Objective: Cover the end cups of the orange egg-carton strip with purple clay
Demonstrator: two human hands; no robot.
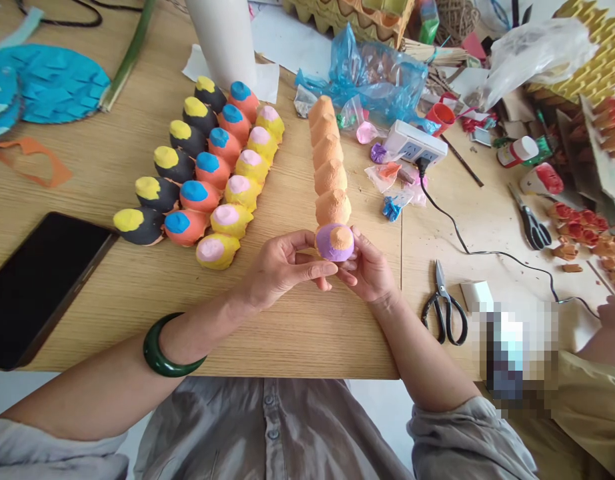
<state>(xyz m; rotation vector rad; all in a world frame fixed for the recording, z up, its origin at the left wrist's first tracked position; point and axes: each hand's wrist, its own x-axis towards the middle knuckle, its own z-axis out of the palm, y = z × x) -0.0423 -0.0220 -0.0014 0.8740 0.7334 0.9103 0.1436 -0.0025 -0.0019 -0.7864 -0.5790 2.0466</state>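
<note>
A strip of egg carton cups (331,160), peach-orange, runs away from me along the table. Purple clay (330,243) coats its nearest cup, leaving the orange tip bare. From the left, my left hand (287,265) closes thumb and fingers around this near end. My right hand (370,270) grips the same cup from the right, its thumb against the purple side. To the left stand finished-looking strips: black cups with yellow tips (173,167), orange-red cups with blue tips (207,163), and yellow cups with pink tips (245,180).
A phone (42,287) lies at left. A power strip (416,143) trails a black cord, near clay packets (391,207). Black-handled scissors (443,307) lie at right, with another person's arm (607,327) beyond. A blue plastic bag (372,77) is behind.
</note>
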